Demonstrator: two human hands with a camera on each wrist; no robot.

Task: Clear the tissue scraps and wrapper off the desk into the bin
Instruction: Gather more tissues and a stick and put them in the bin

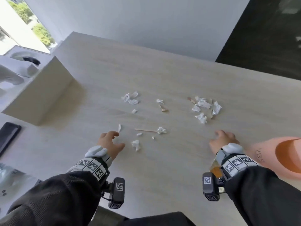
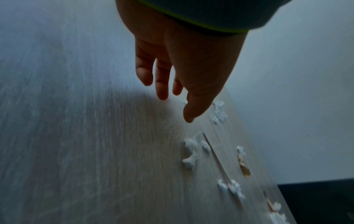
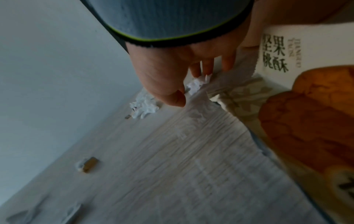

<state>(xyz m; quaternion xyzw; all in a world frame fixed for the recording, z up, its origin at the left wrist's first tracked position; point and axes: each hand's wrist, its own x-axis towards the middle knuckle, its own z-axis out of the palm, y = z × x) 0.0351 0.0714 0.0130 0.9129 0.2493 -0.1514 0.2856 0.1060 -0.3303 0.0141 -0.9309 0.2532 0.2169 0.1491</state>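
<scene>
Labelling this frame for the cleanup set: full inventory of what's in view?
crumpled white tissue scraps: many, white, scattered mid-desk in loose clusters
thin wooden stick: one, pale tan, mid-desk between the hands
small brown paper bits: a few, tan, among the scraps
printed snack wrapper: one, white with orange pastry picture, beside the right hand
round orange bin: one, orange, at the desk's right edge
light wood-grain desk: one, pale grey-beige
open white cardboard box: one, white, far left
flat black device: one, black, left edge
left hand: empty, over the desk
right hand: fingers spread; whether it touches the wrapper is unclear
</scene>
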